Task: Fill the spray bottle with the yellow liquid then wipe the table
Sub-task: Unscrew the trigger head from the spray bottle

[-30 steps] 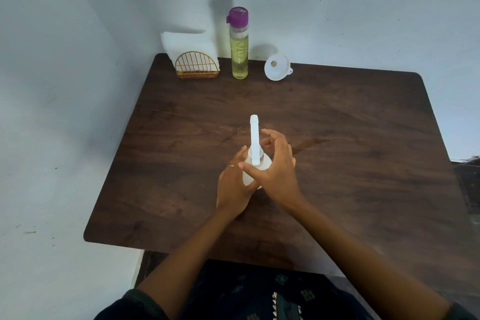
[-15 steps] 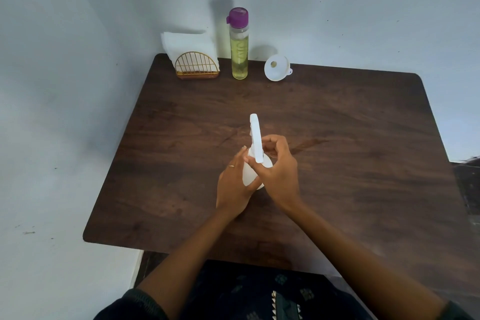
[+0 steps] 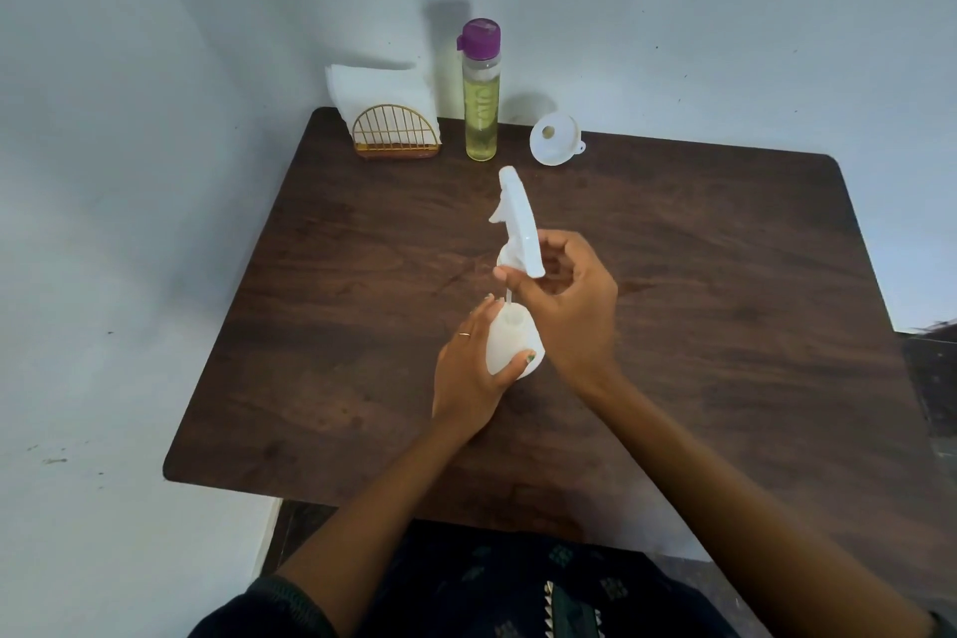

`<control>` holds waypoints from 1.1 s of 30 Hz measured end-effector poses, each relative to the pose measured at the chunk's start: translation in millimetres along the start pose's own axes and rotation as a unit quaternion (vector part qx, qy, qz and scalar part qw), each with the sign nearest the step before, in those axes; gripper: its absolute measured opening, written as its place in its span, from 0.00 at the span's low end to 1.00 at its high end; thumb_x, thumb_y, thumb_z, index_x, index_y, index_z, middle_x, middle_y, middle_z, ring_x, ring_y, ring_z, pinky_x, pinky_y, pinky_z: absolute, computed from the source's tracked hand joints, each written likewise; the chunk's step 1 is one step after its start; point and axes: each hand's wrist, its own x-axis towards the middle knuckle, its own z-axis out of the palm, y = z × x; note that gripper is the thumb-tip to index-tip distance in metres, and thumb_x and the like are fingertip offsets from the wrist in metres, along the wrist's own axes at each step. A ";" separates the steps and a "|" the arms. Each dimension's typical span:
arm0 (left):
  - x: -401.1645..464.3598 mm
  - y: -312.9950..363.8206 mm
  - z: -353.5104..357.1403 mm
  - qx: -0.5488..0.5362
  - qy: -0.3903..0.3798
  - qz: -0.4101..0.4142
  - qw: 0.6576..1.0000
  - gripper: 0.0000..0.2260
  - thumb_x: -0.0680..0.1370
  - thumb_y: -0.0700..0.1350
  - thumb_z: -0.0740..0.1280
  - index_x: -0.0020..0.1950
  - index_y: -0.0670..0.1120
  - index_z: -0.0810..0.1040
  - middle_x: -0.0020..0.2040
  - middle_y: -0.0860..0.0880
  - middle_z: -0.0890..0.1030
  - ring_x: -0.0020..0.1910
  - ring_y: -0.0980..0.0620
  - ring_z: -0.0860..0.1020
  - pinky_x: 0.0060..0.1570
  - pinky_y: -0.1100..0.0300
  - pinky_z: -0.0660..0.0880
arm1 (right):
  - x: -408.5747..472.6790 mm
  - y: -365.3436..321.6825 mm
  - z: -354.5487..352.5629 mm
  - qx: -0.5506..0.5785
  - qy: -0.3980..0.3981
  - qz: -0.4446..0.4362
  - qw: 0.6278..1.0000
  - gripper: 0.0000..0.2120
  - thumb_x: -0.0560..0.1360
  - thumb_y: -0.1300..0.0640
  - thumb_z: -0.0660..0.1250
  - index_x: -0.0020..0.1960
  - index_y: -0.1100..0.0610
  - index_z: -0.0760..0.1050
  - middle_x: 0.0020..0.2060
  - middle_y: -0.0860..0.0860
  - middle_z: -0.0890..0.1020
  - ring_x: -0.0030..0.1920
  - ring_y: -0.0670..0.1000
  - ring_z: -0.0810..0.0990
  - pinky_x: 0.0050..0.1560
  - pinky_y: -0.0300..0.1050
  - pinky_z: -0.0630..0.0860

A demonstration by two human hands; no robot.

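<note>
A small white spray bottle stands near the middle of the dark wooden table, and my left hand is wrapped around its body. Above it my right hand holds the white spray head, lifted off the neck; its thin tube still dips into the bottle's opening. At the back of the table stands a tall clear bottle of yellow liquid with a purple cap. A white funnel lies on its side to the right of it.
A gold wire holder with white napkins stands in the back left corner against the wall. Walls close the table's left and far sides. A dark object shows past the table's right edge.
The spray head sat on the bottle with my right hand around it; now it has come off and risen above the neck, tilted, while my left hand keeps the bottle in place.
</note>
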 end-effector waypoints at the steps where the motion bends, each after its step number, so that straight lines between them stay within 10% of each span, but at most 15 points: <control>1: -0.1 -0.3 -0.3 -0.006 0.000 0.001 1.000 0.34 0.72 0.67 0.60 0.74 0.55 0.58 0.73 0.52 0.68 0.69 0.51 0.69 0.68 0.52 0.68 | 4.0 -5.2 -0.6 0.006 0.003 0.000 1.000 0.16 0.67 0.58 0.76 0.51 0.52 0.74 0.44 0.36 0.78 0.46 0.36 0.79 0.44 0.29 0.76; 13: -0.9 -1.9 -3.0 -0.007 0.010 0.015 1.000 0.31 0.73 0.61 0.65 0.74 0.53 0.62 0.73 0.53 0.67 0.67 0.51 0.70 0.64 0.54 0.70 | 45.9 -67.4 -32.4 0.129 0.025 0.037 0.991 0.21 0.66 0.59 0.77 0.55 0.63 0.76 0.50 0.55 0.83 0.48 0.52 0.84 0.49 0.52 0.81; 26: -0.1 -3.7 -0.9 -0.002 0.013 0.012 1.000 0.31 0.74 0.61 0.66 0.74 0.55 0.61 0.74 0.54 0.65 0.68 0.51 0.70 0.66 0.54 0.70 | 64.3 -92.9 -70.6 0.281 0.124 0.051 0.950 0.11 0.67 0.63 0.75 0.47 0.60 0.75 0.41 0.59 0.84 0.43 0.59 0.83 0.44 0.45 0.79; 33: -0.3 -3.5 -1.1 -0.005 0.015 0.018 1.000 0.31 0.74 0.60 0.67 0.74 0.55 0.61 0.74 0.55 0.65 0.68 0.52 0.69 0.65 0.52 0.71 | 83.9 -54.8 -114.2 0.388 0.062 0.222 0.892 0.09 0.72 0.62 0.69 0.50 0.61 0.75 0.42 0.55 0.83 0.41 0.50 0.83 0.44 0.39 0.77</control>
